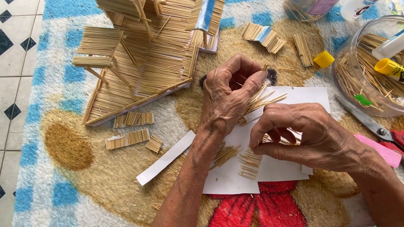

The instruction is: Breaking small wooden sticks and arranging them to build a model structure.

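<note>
Now both hands work toothpicks over the white paper sheet (290,166) mid-mat: left hand (227,98) pinches a toothpick bundle (263,101), right hand (301,134) fingers curled shut on more sticks. Next prob. needs even alignment w/ the laid rows (249,163).

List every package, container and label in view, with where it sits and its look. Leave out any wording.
Clear plastic jar: right edge, on its side, round, full of thin wooden sticks.
Glue bottle: inside the jar's mouth, yellow cap, white label.
White bottle: top right, partly cut off, printed label.
Clear tub: top edge, purple label, sticks inside.
Yellow cap: on the rug beside the jar.
</note>
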